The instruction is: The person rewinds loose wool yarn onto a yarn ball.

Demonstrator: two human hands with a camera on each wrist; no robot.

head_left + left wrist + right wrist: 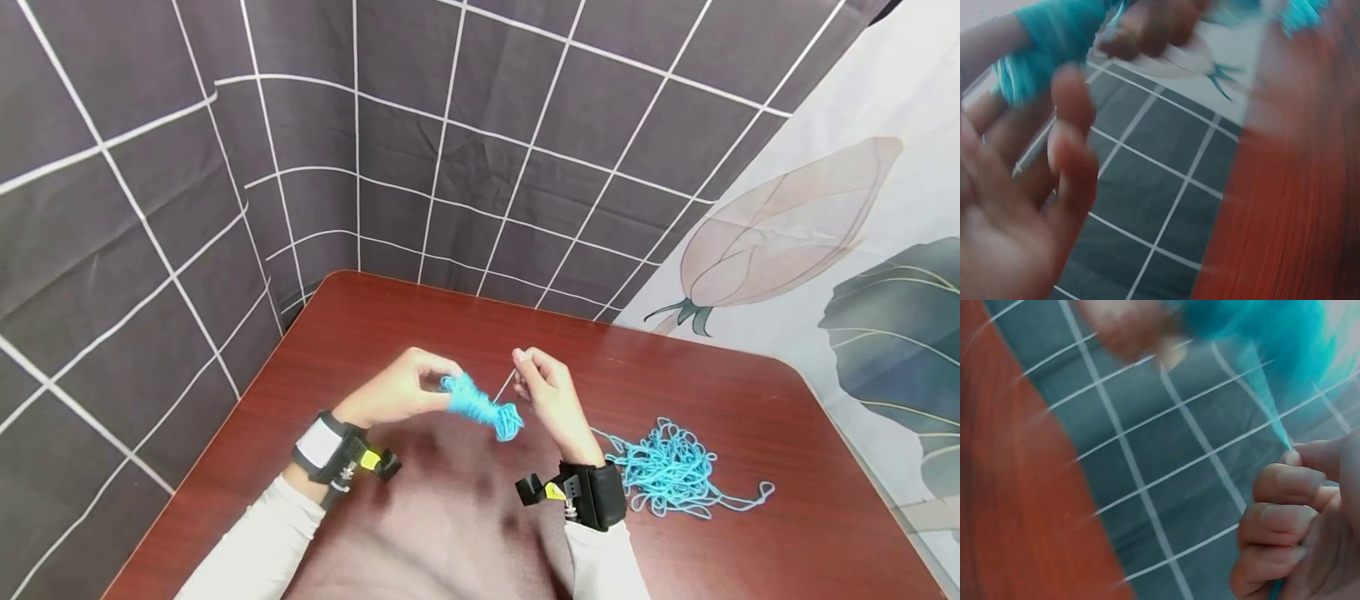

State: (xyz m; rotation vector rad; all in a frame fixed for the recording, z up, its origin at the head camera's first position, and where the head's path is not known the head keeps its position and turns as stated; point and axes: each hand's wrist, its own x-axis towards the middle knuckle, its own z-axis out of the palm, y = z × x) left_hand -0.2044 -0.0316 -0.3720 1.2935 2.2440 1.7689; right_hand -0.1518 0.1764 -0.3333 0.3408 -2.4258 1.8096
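Observation:
My left hand grips one end of a wound bundle of bright blue cord, which is held up over the table. The bundle's far end flares into a knot of loops toward the right. My right hand pinches a strand of the same cord between thumb and forefinger, drawn taut from the bundle. Its other fingers are curled, and a bit of cord shows below them in the right wrist view. In the left wrist view the bundle is blurred between the left fingers.
A loose, tangled heap of blue cord lies on the red-brown table to the right, one strand running toward my right wrist. A dark grid-patterned cloth hangs behind and at left; a white floral cloth hangs at right.

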